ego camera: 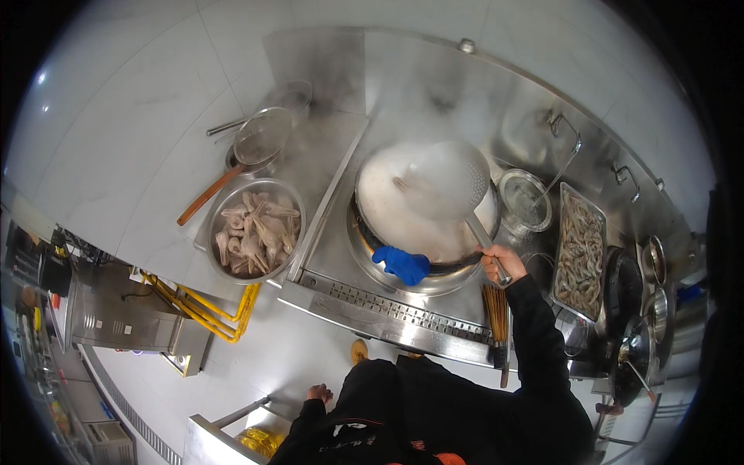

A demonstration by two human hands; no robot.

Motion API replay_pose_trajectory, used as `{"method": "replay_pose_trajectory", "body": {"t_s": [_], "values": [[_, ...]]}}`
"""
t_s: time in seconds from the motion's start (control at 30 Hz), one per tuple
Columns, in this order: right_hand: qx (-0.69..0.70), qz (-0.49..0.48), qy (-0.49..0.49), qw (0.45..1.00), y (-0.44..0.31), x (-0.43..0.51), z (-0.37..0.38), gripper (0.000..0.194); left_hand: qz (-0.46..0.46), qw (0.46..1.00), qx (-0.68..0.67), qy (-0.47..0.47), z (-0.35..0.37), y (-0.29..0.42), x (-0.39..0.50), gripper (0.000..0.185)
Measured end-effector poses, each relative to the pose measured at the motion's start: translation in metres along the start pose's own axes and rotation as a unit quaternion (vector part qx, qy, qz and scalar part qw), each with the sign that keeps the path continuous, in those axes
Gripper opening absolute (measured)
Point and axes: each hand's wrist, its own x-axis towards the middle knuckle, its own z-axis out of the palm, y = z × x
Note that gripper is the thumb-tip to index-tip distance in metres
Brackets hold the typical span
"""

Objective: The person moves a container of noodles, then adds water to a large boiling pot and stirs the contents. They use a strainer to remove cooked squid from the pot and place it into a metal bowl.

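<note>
My right hand point(495, 264) grips the metal handle of a large perforated skimmer point(478, 185). The skimmer's bowl lies over a steaming wok point(383, 232) of whitish, foamy liquid. A pale piece of meat point(401, 183) shows near the skimmer, blurred by steam. On the wok's near rim rests a crumpled blue cloth point(402, 265). My left hand point(319, 393) hangs low beside my body, away from the stove; its fingers look curled, but their exact pose is too small to tell. Left of the wok, a steel basin point(297, 197) holds pale poultry pieces point(254, 232).
A wooden-handled strainer point(210, 195) rests across a pot behind the basin. Right of the wok, a faucet point(567, 131) runs into a water-filled bowl point(525, 200). Beyond are a tray of shrimp point(578, 256) and another wok point(630, 354). A bamboo brush point(495, 317) lies by the stove's front edge.
</note>
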Motion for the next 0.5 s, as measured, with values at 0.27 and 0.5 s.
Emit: {"method": "replay_pose_trajectory", "body": {"t_s": [0.27, 0.5], "values": [[-0.102, -0.112, 0.172, 0.974, 0.008, 0.019, 0.030, 0.009, 0.084, 0.971, 0.214, 0.060, -0.018, -0.037, -0.022, 0.006], [-0.056, -0.033, 0.064, 0.996, 0.011, 0.053, 0.040, 0.010, 0.086, 0.752, 0.648, 0.084, -0.031, -0.066, -0.023, 0.035]]}}
